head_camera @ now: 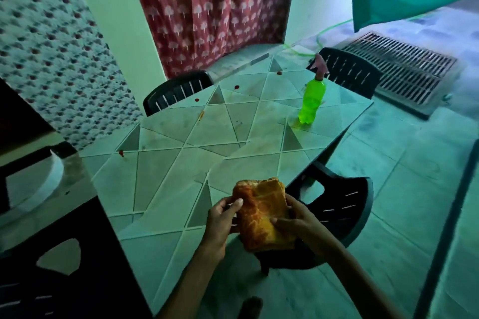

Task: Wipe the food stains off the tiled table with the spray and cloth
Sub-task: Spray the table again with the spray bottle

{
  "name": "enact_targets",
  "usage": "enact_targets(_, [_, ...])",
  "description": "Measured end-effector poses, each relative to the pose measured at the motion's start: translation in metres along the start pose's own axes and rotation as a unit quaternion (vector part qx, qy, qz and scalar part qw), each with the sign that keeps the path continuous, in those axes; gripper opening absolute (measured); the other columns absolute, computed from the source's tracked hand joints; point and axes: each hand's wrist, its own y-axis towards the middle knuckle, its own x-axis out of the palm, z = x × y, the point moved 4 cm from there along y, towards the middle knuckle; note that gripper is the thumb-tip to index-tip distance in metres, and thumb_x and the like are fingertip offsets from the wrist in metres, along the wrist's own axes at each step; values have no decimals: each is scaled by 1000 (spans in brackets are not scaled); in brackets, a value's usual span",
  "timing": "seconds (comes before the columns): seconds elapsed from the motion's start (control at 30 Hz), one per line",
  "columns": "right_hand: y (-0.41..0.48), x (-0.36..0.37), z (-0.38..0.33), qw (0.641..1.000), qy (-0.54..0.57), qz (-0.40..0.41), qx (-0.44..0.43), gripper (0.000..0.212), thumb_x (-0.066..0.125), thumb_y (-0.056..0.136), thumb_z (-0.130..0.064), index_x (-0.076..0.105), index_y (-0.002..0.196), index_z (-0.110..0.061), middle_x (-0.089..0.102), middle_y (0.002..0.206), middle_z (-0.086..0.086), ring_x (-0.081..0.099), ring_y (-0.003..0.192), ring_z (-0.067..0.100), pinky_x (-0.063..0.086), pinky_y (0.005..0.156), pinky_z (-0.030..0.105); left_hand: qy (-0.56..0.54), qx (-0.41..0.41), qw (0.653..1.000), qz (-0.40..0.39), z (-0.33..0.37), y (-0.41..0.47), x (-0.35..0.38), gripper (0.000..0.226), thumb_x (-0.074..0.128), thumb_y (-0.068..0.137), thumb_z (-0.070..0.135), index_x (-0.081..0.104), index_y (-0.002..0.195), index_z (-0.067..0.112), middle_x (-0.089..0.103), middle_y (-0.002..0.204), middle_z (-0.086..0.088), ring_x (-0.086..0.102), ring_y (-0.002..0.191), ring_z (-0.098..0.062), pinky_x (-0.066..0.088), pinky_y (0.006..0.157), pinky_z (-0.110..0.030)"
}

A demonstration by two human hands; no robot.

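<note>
The cloth (261, 217) is orange and yellow, folded into a thick pad. It is held in the air over the right edge of the tabletop (181, 189), toward the near end, and it does not seem to touch the tiles. The left hand (220, 223) has its grip closed on the left side of the cloth, with the thumb on top. The right hand (298, 223) has its grip closed on the right side, its fingers curled over the fold.

The cloth looks soft and light, and it will probably bend and open if only one corner is taken. It is better to hold it flat under the palm, with the folded layers together.

The green spray bottle (311, 101) stands upright near the far right corner of the tabletop, well apart from the hands. It seems to be thin plastic, light and easy to tip, so I would take it around the neck, under the pink trigger.

Small red stains (236, 87) are near the far edge and the left edge. A dark chair (344, 204) stands just beside the right edge.
</note>
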Motion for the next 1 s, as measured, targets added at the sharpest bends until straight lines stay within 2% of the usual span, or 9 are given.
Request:
enact_targets(0.27, [52,-137,-36,999,-22,-32,-5,56,74,85,-13,50,131,-34,60,126,2,68,104,16,59,78,29,-7,10,999,48,21,78,121,24,64,93,30,65,113,16,70,108,-11,68,91,-28,55,62,-30])
enact_targets(0.43, [78,-236,-58,996,-54,-64,-22,61,77,80,-18,52,135,-25,60,126,5,68,104,18,60,81,32,-59,16,993,100,30,105,211,27,66,91,30,65,115,16,69,108,-9,67,91,-27,54,57,-25])
enact_targets(0.53, [90,-289,-71,993,-77,-82,-26,57,84,78,-22,58,128,-25,65,124,9,70,103,20,61,86,42,-91,17,986,139,34,114,261,28,68,90,30,67,114,15,70,110,-12,67,99,-31,59,68,-36])
enact_targets(0.6, [99,-322,-79,990,-101,-90,-36,66,89,69,-35,60,127,-23,67,121,10,71,103,23,60,88,48,-109,21,979,173,38,120,292,27,68,90,26,68,112,11,70,111,-15,67,101,-33,58,78,-40])
enact_targets(0.67, [106,-342,-88,988,-109,-102,-37,69,88,67,-37,60,127,-21,66,121,10,71,103,26,60,87,50,-126,18,973,195,40,126,313,26,68,90,24,68,112,10,70,110,-15,67,101,-34,57,78,-40])
enact_targets(0.77, [120,-368,-101,983,-131,-125,-37,55,84,79,-23,59,129,-23,67,117,5,71,101,22,62,82,42,-150,16,961,231,44,137,341,22,67,91,25,70,108,12,71,110,-15,67,100,-33,57,79,-43])
enact_targets(0.87, [143,-389,-112,976,-164,-140,-44,54,82,81,-20,59,129,-22,68,114,6,70,100,21,62,80,39,-161,19,955,249,49,154,363,26,68,90,29,70,109,12,72,108,-13,68,100,-31,58,79,-40])
enact_targets(0.93, [157,-397,-116,975,-153,-157,-42,58,86,77,-21,60,129,-19,66,115,11,69,100,26,62,74,37,-151,32,957,244,52,162,373,37,75,83,34,68,113,15,71,110,-10,68,100,-27,57,85,-44])
enact_targets(1.0, [172,-404,-118,973,-157,-168,-38,63,85,71,-27,61,128,-20,66,115,12,70,99,28,60,70,33,-145,43,959,241,52,172,379,52,76,70,38,65,116,18,70,115,-9,68,99,-24,58,84,-44])
